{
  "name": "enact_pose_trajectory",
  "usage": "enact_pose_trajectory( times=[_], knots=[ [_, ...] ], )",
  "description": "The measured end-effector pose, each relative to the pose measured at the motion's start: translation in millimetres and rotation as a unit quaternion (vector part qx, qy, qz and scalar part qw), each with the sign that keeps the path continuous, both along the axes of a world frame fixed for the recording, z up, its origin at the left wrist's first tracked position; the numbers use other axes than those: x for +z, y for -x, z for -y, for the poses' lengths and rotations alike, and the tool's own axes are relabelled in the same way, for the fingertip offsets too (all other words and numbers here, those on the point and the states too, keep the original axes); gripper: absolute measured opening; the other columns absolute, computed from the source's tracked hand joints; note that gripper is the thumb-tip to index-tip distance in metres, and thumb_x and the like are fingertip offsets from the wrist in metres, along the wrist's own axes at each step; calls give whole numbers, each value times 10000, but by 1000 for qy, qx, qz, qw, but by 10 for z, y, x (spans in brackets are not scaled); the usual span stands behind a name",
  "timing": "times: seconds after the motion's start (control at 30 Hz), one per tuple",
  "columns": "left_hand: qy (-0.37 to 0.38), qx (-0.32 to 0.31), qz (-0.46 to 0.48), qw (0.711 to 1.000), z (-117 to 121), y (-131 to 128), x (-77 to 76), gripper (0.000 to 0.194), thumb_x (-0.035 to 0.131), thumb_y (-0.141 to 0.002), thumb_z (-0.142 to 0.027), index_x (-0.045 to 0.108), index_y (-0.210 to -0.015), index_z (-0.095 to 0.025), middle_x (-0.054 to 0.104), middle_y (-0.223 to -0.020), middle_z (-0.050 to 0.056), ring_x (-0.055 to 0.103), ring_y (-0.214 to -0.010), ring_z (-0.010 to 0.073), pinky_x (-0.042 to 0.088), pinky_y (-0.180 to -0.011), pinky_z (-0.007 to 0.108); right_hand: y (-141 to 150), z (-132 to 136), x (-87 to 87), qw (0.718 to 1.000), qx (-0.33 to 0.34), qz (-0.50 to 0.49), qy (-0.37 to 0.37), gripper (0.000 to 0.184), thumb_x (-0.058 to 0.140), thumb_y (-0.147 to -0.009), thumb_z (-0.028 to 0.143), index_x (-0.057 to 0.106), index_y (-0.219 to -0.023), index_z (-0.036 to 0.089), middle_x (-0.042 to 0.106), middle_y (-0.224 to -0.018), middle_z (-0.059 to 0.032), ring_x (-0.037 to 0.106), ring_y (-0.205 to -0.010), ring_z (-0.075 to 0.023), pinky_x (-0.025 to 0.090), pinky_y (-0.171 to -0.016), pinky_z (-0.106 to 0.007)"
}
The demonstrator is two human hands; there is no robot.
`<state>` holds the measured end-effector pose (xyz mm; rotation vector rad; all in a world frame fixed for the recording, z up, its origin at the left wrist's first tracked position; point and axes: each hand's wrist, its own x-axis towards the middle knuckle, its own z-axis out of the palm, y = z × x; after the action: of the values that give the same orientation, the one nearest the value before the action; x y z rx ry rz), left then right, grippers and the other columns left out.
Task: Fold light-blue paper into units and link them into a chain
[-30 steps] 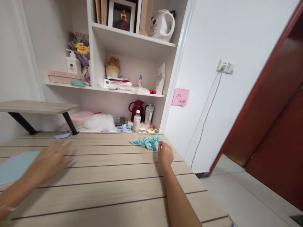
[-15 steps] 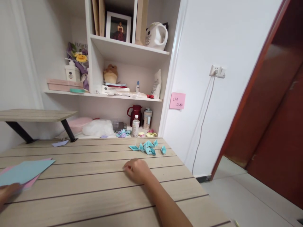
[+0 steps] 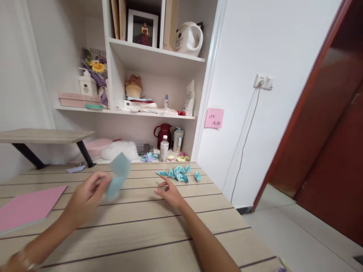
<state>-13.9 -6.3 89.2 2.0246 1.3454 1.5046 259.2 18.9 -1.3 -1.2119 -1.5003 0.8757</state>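
Note:
A light-blue sheet of paper (image 3: 119,173), blurred by motion and bent, is pinched in my left hand (image 3: 89,196) above the table. My right hand (image 3: 169,192) is over the middle of the table with its fingers apart and nothing in it. Just beyond its fingertips sits a group of folded light-blue paper pieces (image 3: 180,173), and one more folded blue piece (image 3: 197,176) stands a little to the right. At the left lies a stack of paper with a pink sheet (image 3: 31,206) on top.
A small raised stand (image 3: 45,136) is at the left of the slatted table (image 3: 136,234). Behind the table, a shelf holds a clear bottle (image 3: 163,149), a dark red jug (image 3: 163,135) and colored paper pieces (image 3: 149,156). A lilac paper piece (image 3: 76,169) lies near the stand.
My left hand has lifted the blue sheet off the stack and carried it right, uncovering the pink sheet. My right hand has opened its fingers, staying near the same place.

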Motion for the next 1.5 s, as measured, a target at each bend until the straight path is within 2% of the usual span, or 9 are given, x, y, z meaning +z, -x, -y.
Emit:
enact_pose_trajectory(
  times=[0.1, 0.23, 0.47, 0.6, 0.83, 1.03, 1.13, 1.33, 1.5],
  knots=[
    [72, -94, 145, 982, -190, -538, 35, 315, 533, -725, -487, 529, -828, -190, 561, -552, -35, 524, -477, 127, 432, -455, 223, -90, -7, 26, 987, 75, -131, 48, 600, 535, -705, 578, 476, -1198, 241, 503, -1167, -88, 571, -893, -183, 476, -649, -287],
    [149, -140, 237, 950, -519, -804, -181, 426, 582, -668, -523, 546, -853, -141, 585, -562, -8, 528, -449, 122, 415, -425, 217, -119, 17, 71, 957, 155, -226, 92, 611, 524, -684, 630, 548, -1096, 179, 616, -994, -96, 600, -830, -207, 487, -654, -331],
    [273, -205, 266, 902, -629, -736, -661, 502, 438, -738, -599, 556, -872, -130, 649, -678, 67, 619, -568, 163, 458, -497, 250, -67, -18, 18, 974, 73, -202, 75, 453, 710, -595, 448, 632, -895, 118, 664, -833, -83, 611, -701, -192, 468, -626, -298],
    [320, -253, 191, 893, -593, -676, -862, 396, 603, -677, -481, 567, -870, -137, 636, -628, 22, 584, -498, 126, 430, -458, 214, -77, -94, -92, 990, -1, -140, 31, 451, 667, -623, 481, 631, -880, 112, 654, -814, -88, 597, -696, -217, 471, -616, -328],
    [299, -202, 247, 899, -619, -624, -941, 401, 630, -676, -364, 470, -988, -170, 627, -658, -4, 588, -504, 128, 430, -461, 221, -177, -102, -128, 999, -9, -11, -49, 570, 504, -785, 333, 344, -1306, 169, 504, -536, 53, 450, -456, -113, 425, -485, -252],
    [319, -198, 326, 868, -658, -551, -965, 308, 600, -654, -306, 589, -916, -146, 661, -692, 33, 623, -577, 166, 462, -551, 266, -245, -110, -83, 988, 118, 53, -83, 353, 461, -752, 192, 613, -1070, 222, 610, -1024, -54, 571, -860, -175, 476, -696, -292],
    [323, -258, 329, 849, -657, -518, -954, 323, 561, -653, -288, 639, -917, -119, 687, -799, 84, 636, -697, 204, 468, -632, 297, -230, -124, -97, 991, 96, 25, -92, 296, 549, -701, 208, 661, -974, 218, 606, -1088, -62, 551, -984, -213, 475, -754, -313],
    [274, -292, 230, 887, -611, -602, -967, 329, 711, -537, -245, 671, -849, -148, 680, -836, 62, 606, -797, 206, 444, -714, 284, -125, -102, -98, 992, 11, -117, -42, 256, 693, -615, 356, 683, -777, 158, 661, -748, -44, 605, -698, -191, 510, -636, -327],
    [206, -189, 144, 949, -616, -655, -1017, 299, 670, -610, -404, 580, -502, -140, 524, -481, -33, 507, -532, 126, 366, -525, 223, -8, -82, -91, 976, -8, -217, 6, 368, 738, -571, 379, 663, -830, 128, 649, -781, -49, 602, -743, -187, 517, -676, -323]
  ],
)
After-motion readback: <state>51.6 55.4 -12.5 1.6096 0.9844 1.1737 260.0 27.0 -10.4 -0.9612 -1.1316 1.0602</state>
